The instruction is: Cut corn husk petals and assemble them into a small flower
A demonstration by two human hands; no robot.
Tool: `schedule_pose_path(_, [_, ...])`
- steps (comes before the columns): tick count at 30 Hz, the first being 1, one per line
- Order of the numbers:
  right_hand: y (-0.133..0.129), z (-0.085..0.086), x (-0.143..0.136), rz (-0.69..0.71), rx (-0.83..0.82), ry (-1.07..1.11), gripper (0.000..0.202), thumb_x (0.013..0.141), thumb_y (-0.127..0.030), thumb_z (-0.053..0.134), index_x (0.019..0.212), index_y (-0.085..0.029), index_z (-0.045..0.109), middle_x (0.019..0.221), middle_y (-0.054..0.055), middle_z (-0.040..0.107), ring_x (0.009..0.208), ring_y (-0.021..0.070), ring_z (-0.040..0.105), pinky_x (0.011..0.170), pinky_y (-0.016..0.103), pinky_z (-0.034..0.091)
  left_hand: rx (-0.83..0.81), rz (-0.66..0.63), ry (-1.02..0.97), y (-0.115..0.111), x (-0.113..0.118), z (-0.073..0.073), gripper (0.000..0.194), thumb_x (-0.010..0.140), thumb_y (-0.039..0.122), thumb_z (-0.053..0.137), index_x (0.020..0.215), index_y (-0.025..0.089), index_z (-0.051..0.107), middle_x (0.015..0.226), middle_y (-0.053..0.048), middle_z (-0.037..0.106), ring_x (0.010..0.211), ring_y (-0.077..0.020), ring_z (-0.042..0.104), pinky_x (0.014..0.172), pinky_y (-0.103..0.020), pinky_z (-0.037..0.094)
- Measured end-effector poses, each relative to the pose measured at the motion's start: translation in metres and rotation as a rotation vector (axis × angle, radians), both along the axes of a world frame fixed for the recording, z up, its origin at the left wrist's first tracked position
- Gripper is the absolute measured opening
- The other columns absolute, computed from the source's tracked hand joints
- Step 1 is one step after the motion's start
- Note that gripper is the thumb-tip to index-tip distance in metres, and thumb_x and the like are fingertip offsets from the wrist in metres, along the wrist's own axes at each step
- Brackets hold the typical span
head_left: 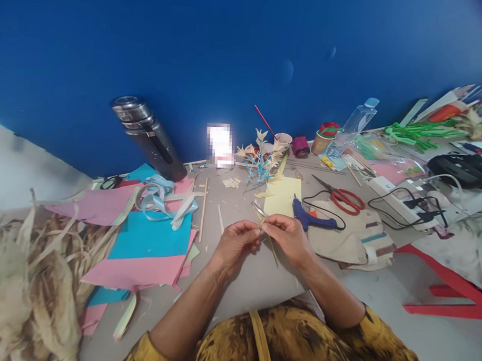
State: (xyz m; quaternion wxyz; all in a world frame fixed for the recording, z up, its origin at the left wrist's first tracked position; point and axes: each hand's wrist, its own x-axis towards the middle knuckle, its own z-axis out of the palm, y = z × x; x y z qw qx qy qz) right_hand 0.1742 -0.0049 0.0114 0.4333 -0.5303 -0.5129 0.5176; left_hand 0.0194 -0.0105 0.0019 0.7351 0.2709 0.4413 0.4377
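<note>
My left hand and my right hand meet over the grey table, fingertips pinched together on a thin yellow-green strip. The strip hangs down between the hands, and its upper end shows just above the fingertips. Behind them lies a small pair of metal scissors, partly on a pale yellow sheet. A blue glue gun rests right beside my right hand. Further back stands a bunch of pale flowers on blue stems.
At left are a dark flask, pink and blue sheets, light-blue ribbon and dried husks. Right: red-handled scissors, folded cloth, a power strip, a plastic bottle and paper cups.
</note>
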Motion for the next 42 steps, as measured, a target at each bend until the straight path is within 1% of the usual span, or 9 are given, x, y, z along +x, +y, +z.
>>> schedule_pose_path(12, [-0.002,0.003,-0.002,-0.096,-0.019,-0.019,0.021,0.075,-0.035,0.068,0.067,-0.015,0.068,0.064,0.000,0.062,0.060,0.0129,0.051,0.059,0.026,0.039,0.126,0.003,0.173,-0.002,0.002,-0.003,0.024,0.066,0.029,0.083,0.072,0.012,0.067,0.058,-0.003,0.064,0.052,-0.0118,0.056,0.050,-0.023,0.045])
schedule_pose_path(18, [-0.001,-0.002,0.006,-0.050,0.048,-0.057,0.024,0.079,-0.036,0.065,0.083,-0.015,0.074,0.074,0.004,0.070,0.064,0.0155,0.058,0.061,0.027,0.044,0.001,0.012,0.049,-0.001,0.002,-0.002,0.029,0.061,0.031,0.086,0.070,0.012,0.065,0.060,-0.002,0.063,0.052,-0.0102,0.056,0.047,-0.020,0.044])
schedule_pose_path(20, [0.001,-0.002,0.023,-0.086,0.148,-0.211,0.025,0.082,-0.035,0.062,0.093,-0.016,0.074,0.078,0.005,0.072,0.066,0.0171,0.060,0.062,0.028,0.045,-0.038,0.014,0.012,-0.001,0.001,-0.002,0.031,0.059,0.030,0.088,0.069,0.013,0.064,0.060,-0.002,0.062,0.052,-0.0095,0.056,0.047,-0.020,0.044])
schedule_pose_path(23, [0.002,-0.001,0.062,-0.169,0.389,-0.673,0.022,0.085,-0.028,0.057,0.097,-0.018,0.073,0.091,0.008,0.072,0.075,0.0204,0.063,0.071,0.032,0.047,-0.073,0.020,-0.010,0.001,0.000,-0.003,0.034,0.057,0.030,0.089,0.069,0.013,0.062,0.060,-0.001,0.062,0.050,-0.0085,0.055,0.047,-0.019,0.044])
schedule_pose_path(25, [0.002,-0.001,0.088,-0.099,0.436,-0.989,0.026,0.085,-0.026,0.059,0.108,-0.021,0.071,0.105,0.009,0.070,0.091,0.0251,0.064,0.077,0.035,0.048,-0.063,0.037,0.003,0.002,0.000,-0.004,0.034,0.058,0.031,0.089,0.069,0.013,0.062,0.059,-0.001,0.062,0.048,-0.0079,0.054,0.047,-0.019,0.043])
schedule_pose_path(28, [0.003,-0.005,0.113,0.026,0.404,-1.268,0.036,0.085,-0.028,0.063,0.120,-0.022,0.065,0.112,0.010,0.067,0.103,0.0290,0.061,0.079,0.036,0.047,-0.030,0.094,0.057,0.002,0.002,-0.005,0.033,0.057,0.030,0.089,0.070,0.012,0.064,0.057,-0.001,0.062,0.047,-0.0079,0.054,0.046,-0.019,0.043])
schedule_pose_path(32, [0.007,-0.014,0.121,0.146,0.337,-1.370,0.040,0.084,-0.028,0.066,0.124,-0.023,0.064,0.105,0.011,0.065,0.100,0.0293,0.060,0.074,0.035,0.045,-0.039,0.156,0.082,0.003,0.003,-0.005,0.038,0.052,0.025,0.090,0.079,0.011,0.068,0.058,-0.001,0.063,0.050,-0.0091,0.055,0.048,-0.020,0.044])
schedule_pose_path(37, [0.011,-0.020,0.127,0.177,0.399,-1.369,0.038,0.083,-0.027,0.066,0.121,-0.027,0.064,0.104,0.009,0.064,0.096,0.0276,0.058,0.077,0.035,0.043,-0.071,0.165,0.080,0.005,0.000,-0.005,0.039,0.050,0.025,0.091,0.078,0.011,0.068,0.057,-0.001,0.063,0.049,-0.0096,0.056,0.047,-0.021,0.044])
schedule_pose_path(42, [0.013,-0.025,0.133,0.176,0.452,-1.440,0.035,0.084,-0.019,0.060,0.119,-0.021,0.064,0.099,0.011,0.064,0.094,0.0291,0.056,0.081,0.038,0.041,-0.068,0.161,0.075,0.005,-0.001,-0.007,0.037,0.050,0.025,0.091,0.077,0.012,0.068,0.057,-0.002,0.063,0.049,-0.0098,0.056,0.046,-0.021,0.043])
